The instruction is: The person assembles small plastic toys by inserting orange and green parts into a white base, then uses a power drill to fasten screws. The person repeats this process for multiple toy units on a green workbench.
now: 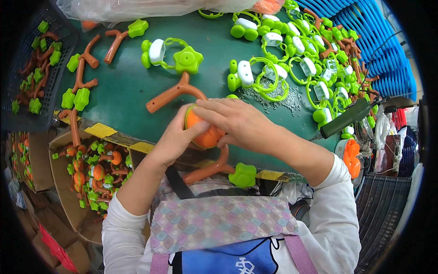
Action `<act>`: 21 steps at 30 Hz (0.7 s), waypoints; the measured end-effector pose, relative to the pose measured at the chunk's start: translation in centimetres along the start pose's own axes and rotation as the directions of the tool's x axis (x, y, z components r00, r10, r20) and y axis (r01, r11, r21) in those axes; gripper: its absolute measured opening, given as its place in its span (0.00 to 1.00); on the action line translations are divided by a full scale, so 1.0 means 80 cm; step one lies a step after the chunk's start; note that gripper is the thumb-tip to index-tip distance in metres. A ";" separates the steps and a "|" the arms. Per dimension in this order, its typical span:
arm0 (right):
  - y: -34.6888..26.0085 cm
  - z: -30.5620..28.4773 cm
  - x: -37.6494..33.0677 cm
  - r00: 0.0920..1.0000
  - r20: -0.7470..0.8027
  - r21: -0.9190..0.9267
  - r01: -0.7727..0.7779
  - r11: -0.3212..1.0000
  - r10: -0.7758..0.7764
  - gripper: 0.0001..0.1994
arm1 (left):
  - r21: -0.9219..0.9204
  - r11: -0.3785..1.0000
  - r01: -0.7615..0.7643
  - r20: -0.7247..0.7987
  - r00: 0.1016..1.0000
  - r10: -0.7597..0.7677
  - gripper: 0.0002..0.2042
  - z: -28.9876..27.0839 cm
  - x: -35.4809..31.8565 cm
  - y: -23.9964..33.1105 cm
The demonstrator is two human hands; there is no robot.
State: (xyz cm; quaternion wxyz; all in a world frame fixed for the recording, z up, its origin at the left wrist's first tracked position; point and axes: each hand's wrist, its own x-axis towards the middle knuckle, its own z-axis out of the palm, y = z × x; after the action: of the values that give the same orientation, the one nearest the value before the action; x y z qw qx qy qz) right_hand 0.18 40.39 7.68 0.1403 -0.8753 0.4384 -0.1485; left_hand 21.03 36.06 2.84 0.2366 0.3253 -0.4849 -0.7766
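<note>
Both my hands are wrapped round an orange plastic toy [211, 137] with a green rim, at the near edge of the bench. My left hand [177, 133] grips its left side. Across its top lies my right hand [241, 119], fingers closed over it. A brown branch [171, 97] reaches up from the toy, with a green flower-shaped knob [188, 59] by it. Another brown branch [207, 172] points down toward my apron and ends in a green flower [242, 175]. Just beyond sits a white-and-green ring part [157, 51]. How the toy's pieces join is hidden by my fingers.
Several green-and-white ring parts [245, 73] crowd the right of the green bench, beside scattered screws [294, 101] and a dark green power screwdriver [345, 118]. At left are a black crate [68, 34] and a cardboard box [61, 182] of toys. Blue racks [388, 55] stand far right.
</note>
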 end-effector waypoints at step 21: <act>0.022 0.026 -0.022 0.986 -0.154 0.024 0.070 0.997 -0.065 0.47 | 0.021 0.995 0.099 -0.003 0.995 -0.099 0.31 0.013 -0.003 0.013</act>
State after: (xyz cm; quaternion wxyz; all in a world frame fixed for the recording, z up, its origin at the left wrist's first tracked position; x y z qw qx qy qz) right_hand -1.28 41.02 4.86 0.1138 -0.8735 0.4158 -0.2263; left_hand 20.48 36.44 4.16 0.1946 0.3523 -0.4762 -0.7818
